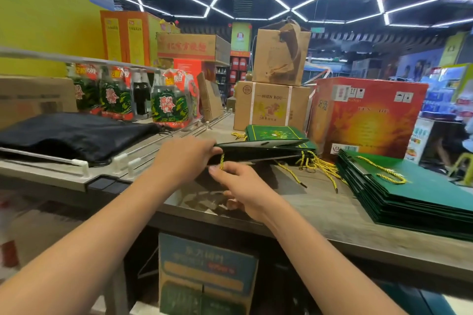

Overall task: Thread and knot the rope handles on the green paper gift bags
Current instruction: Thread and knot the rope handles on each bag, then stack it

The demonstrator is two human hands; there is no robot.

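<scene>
Flat green bag held edge-on above the counter, left hand clamped on its near top edge. Right hand just below, fingertips pinched together on a short end of yellow-and-green rope poking down through the bag's hole. Loose ropes heaped beside a stack of bags on the right. Likely risks: short end slipping back through before knotting; paper tearing at the hole under a hard tug; knot too small to hold.
</scene>
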